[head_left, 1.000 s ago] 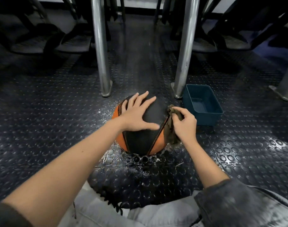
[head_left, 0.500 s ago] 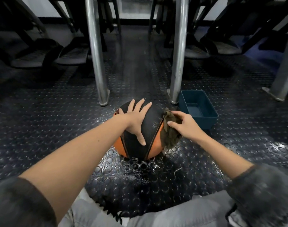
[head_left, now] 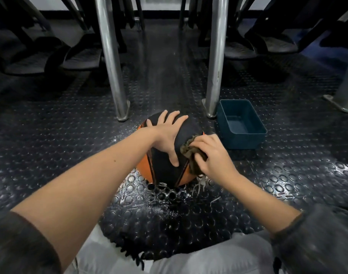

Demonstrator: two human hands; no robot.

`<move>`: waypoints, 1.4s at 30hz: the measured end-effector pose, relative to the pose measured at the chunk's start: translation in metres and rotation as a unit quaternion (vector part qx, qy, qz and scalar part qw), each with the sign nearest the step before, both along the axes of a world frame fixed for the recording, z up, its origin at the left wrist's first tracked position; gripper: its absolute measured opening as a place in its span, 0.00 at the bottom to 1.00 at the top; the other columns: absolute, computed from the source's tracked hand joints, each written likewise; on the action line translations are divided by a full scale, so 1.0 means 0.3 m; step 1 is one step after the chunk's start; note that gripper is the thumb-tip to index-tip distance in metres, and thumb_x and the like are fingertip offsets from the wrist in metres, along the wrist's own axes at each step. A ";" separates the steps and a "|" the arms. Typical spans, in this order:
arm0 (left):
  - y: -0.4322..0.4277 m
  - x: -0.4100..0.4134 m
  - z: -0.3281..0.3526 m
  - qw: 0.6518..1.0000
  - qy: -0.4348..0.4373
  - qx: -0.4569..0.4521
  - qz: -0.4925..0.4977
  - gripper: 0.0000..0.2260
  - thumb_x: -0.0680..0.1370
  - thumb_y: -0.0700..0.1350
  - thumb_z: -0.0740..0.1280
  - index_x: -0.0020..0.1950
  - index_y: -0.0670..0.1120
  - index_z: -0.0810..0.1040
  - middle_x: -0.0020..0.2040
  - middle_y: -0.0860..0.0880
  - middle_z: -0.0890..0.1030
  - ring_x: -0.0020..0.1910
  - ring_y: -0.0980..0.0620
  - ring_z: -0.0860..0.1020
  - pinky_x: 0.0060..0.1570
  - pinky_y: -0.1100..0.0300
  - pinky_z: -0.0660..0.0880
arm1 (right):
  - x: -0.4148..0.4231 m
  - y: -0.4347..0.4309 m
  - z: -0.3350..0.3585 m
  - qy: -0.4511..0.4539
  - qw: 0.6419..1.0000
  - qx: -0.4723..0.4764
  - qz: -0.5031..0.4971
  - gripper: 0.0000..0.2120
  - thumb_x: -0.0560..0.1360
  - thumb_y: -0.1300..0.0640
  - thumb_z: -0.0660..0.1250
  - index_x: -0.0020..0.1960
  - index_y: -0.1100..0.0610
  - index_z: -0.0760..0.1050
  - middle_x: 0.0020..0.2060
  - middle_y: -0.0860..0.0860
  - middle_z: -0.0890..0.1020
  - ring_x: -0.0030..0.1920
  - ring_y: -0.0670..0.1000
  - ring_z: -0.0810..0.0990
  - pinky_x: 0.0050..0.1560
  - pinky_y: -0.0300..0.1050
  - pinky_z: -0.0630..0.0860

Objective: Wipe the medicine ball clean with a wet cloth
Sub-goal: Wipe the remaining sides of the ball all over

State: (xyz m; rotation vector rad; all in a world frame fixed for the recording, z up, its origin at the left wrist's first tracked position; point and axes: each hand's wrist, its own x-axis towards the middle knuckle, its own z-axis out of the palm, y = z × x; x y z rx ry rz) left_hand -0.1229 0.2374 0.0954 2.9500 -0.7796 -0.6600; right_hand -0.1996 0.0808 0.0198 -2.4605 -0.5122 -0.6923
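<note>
Left hand (head_left: 166, 135) flat atop medicine ball (head_left: 163, 172)

The wet, studded black floor (head_left: 50, 135) carries the ball (head_left: 163, 173), a blue tub (head_left: 243, 140) just right of it, and two steel posts (head_left: 111, 66) standing behind.

The ball (head_left: 163, 173) is round and black with orange parts. It sits on the bumpy floor (head_left: 70, 135). The spread fingers of the left hand (head_left: 166, 133) lie flat on its top. The cloth (head_left: 186, 148) is brown and scrunched up. It is under the curled fingers of the right hand (head_left: 213, 155), pressed on the ball's right side, just beside the left thumb.
</note>
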 end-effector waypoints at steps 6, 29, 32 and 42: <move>-0.001 -0.011 -0.015 1.000 0.001 -0.017 0.013 0.61 0.61 0.58 0.79 0.76 0.53 0.34 0.76 0.53 0.34 0.74 0.44 0.32 0.67 0.31 0.42 | 0.144 -0.056 0.011 0.099 0.979 0.112 -0.137 0.10 0.72 0.68 0.64 0.50 0.63 0.80 0.49 0.56 0.81 0.50 0.59 0.77 0.51 0.35 0.63; 0.043 -0.040 -0.046 0.996 -0.030 -0.082 0.015 0.60 0.59 0.55 0.80 0.77 0.56 0.40 0.76 0.56 0.39 0.75 0.48 0.35 0.67 0.33 0.41 | 0.000 0.088 0.017 0.003 1.000 0.009 -0.019 0.10 0.70 0.61 0.60 0.45 0.62 0.78 0.42 0.55 0.79 0.45 0.50 0.68 0.49 0.38 0.65; 0.035 -0.035 -0.046 0.995 -0.023 -0.094 0.023 0.58 0.61 0.56 0.79 0.77 0.56 0.40 0.76 0.57 0.39 0.74 0.46 0.34 0.67 0.33 0.39 | 0.054 0.057 0.028 0.013 0.998 0.039 -0.056 0.08 0.69 0.66 0.63 0.46 0.63 0.78 0.43 0.55 0.80 0.45 0.51 0.69 0.48 0.35 0.62; 0.050 -0.028 -0.048 0.992 -0.024 -0.117 0.043 0.59 0.59 0.54 0.80 0.77 0.56 0.42 0.76 0.59 0.41 0.75 0.50 0.35 0.69 0.33 0.39 | 0.085 0.058 0.049 0.069 0.986 0.107 -0.111 0.09 0.70 0.68 0.64 0.47 0.62 0.80 0.45 0.56 0.81 0.47 0.55 0.74 0.49 0.33 0.60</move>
